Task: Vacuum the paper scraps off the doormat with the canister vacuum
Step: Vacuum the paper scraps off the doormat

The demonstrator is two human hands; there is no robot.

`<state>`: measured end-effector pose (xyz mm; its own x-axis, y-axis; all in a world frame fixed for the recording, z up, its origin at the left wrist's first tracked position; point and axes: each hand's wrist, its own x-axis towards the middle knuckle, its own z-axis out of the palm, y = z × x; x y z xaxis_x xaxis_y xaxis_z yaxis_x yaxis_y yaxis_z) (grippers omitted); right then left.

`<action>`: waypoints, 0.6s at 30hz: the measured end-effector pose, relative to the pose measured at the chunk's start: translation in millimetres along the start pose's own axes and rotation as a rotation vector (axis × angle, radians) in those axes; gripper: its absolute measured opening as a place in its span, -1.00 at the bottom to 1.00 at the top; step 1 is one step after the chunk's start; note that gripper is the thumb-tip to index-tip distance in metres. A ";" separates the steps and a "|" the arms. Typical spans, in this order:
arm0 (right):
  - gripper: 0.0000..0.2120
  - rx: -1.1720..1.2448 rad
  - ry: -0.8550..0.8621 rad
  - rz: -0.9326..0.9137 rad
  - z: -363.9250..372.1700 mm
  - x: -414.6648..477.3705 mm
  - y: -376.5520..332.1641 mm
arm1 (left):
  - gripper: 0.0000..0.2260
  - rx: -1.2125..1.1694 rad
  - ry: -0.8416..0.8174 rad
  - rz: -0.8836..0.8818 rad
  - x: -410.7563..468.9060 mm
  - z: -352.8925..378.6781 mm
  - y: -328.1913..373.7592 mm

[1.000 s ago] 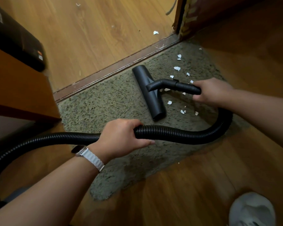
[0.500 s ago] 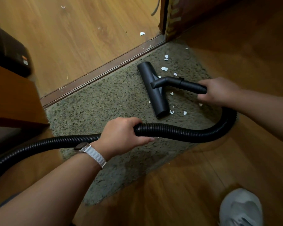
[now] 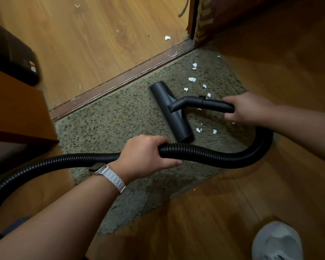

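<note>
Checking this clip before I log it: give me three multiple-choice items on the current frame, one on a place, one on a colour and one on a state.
1. Where do most scraps lie?
A. on the shoe
B. on the mat, right of the nozzle
C. on the wooden cabinet

2. What colour is the watch strap?
A. red
B. black
C. white

3. What is the left hand doing?
A. gripping the hose
B. lying flat on the mat
C. hanging free

Answers:
1 B, the white bits dot the mat right of the nozzle, around the wand that the right hand grips.
2 C, a white band wraps the left wrist.
3 A, the fingers curl round the ribbed hose.
</note>
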<state>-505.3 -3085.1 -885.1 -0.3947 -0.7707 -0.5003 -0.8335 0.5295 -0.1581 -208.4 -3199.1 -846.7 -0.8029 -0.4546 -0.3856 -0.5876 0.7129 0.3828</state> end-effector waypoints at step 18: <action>-0.76 0.022 -0.004 0.097 -17.4 -20.9 45.1 | -0.52 -0.029 0.027 -0.014 4.7 1.4 31.0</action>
<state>-541.4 -3051.3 -866.9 -0.4716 -0.7138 -0.5177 -0.7825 0.6094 -0.1275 -230.3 -3178.4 -837.9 -0.7966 -0.4792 -0.3685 -0.6014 0.6904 0.4022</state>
